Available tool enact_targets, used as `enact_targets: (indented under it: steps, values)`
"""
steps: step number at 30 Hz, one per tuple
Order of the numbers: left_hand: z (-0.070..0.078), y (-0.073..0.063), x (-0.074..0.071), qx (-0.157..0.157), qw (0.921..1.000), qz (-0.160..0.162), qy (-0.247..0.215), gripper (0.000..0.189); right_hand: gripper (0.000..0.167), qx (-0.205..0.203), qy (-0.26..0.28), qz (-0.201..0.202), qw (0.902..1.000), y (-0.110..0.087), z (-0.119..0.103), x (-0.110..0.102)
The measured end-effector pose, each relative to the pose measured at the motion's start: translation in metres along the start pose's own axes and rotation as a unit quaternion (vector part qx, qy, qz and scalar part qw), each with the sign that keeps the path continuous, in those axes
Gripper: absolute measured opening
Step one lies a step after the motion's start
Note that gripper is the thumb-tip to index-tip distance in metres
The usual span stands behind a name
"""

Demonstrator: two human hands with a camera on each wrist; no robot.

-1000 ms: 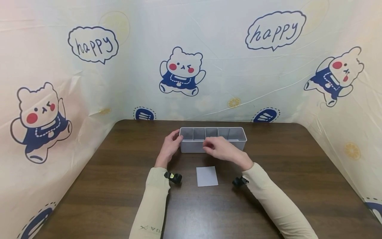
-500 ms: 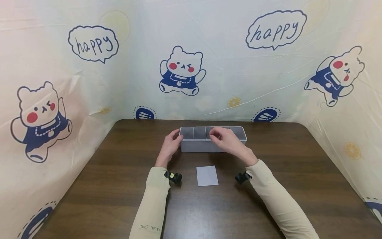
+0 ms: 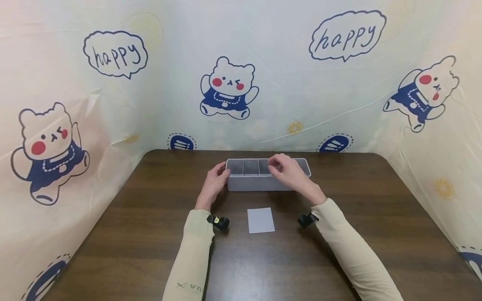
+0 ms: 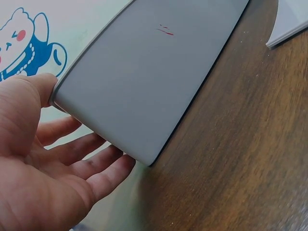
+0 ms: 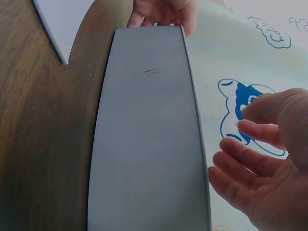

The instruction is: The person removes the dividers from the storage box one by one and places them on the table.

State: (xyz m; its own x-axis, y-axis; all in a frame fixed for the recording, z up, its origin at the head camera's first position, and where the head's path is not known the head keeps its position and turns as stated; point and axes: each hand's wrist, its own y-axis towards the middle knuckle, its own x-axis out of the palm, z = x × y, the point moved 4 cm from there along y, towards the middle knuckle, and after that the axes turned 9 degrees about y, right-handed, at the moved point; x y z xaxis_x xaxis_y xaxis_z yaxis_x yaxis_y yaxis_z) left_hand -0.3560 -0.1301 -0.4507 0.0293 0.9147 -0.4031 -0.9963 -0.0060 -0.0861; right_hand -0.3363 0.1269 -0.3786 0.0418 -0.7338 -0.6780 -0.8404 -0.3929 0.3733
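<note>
A long grey divided storage box (image 3: 260, 183) stands on the table, with thin upright dividers between its compartments. At its left end my left hand (image 3: 215, 184) grips the corner. In the left wrist view the thumb (image 4: 42, 86) lies at the rim and the fingers (image 4: 113, 175) touch the end wall. Over the right half of the box is my right hand (image 3: 291, 173), its fingers loosely bent. Thumb and forefinger come close together in the right wrist view, and nothing shows between them. The right hand hides some compartments and dividers.
A white square paper pad (image 3: 261, 220) lies on the brown wooden table (image 3: 150, 234) in front of the box. Behind the table hangs a cloth (image 3: 278, 75) printed with cartoon bears. Red marks (image 5: 151, 71) show on the box's front wall.
My right hand has moved rightward and a little farther back over the box. The left hand stays at the box's left end. Box and paper pad keep their places.
</note>
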Motion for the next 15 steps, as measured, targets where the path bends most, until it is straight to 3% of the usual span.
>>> enact_targets:
  steps: [15]
  values:
    - [0.001,0.0,0.0,-0.003,1.0,0.0,-0.001,0.051,0.038,0.067,-0.019,0.017,0.9974,0.001,0.019,-0.002]
